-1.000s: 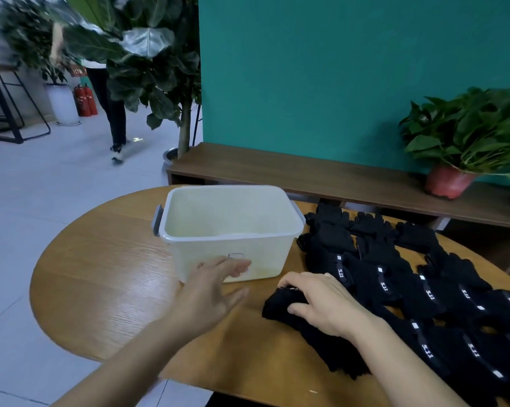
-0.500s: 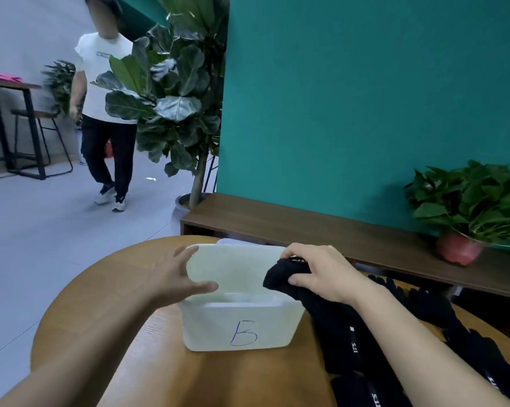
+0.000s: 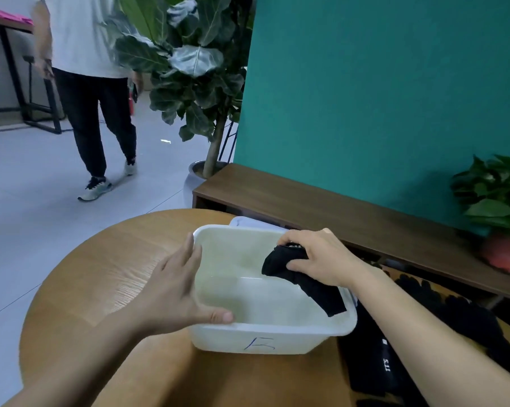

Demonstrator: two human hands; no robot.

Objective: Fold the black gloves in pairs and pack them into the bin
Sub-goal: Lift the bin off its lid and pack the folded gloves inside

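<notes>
The right hand clutched a folded black glove pair over the white bin at centre frame; the left hand, fingers relaxed, steadied its left rim.

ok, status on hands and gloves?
Left hand rests on bin corner. Right hand grips folded gloves over bin. Nothing in the way.

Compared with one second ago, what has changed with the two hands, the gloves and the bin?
The right hand lifted the folded gloves off the table and carried them forward and left; it now holds them over the bin. The left hand moved from the tabletop to rest on the bin's near-left corner. The bin stayed on the table, and the glove pile stayed at the right.
</notes>
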